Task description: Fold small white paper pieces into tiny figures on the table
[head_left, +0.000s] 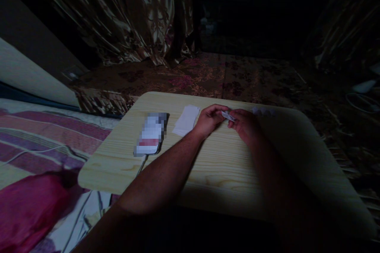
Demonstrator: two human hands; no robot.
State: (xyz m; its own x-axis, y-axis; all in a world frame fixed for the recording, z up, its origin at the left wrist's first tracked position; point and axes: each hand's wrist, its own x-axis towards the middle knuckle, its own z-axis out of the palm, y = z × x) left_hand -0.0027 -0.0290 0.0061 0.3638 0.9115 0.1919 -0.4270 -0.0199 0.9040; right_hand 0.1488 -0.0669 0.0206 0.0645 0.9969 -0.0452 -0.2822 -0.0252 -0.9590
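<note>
Both my hands meet over the far middle of a light wooden table [225, 166]. My left hand [209, 119] and my right hand [243, 124] are closed in pinches on a small white folded piece of paper [228, 116] held between them just above the tabletop. A small stack of white paper [187, 119] lies flat just left of my left hand. Further left lies a phone [150, 134] with a lit screen and a cable running off the table's near edge. A few pale scraps [263, 111] lie beyond my right hand.
A striped pink and purple bedcover [38, 138] and a red cushion [28, 205] lie to the left of the table. A patterned carpet [208, 75] and shiny curtains [118, 12] fill the dark background. White cables [360, 101] lie on the floor at the right.
</note>
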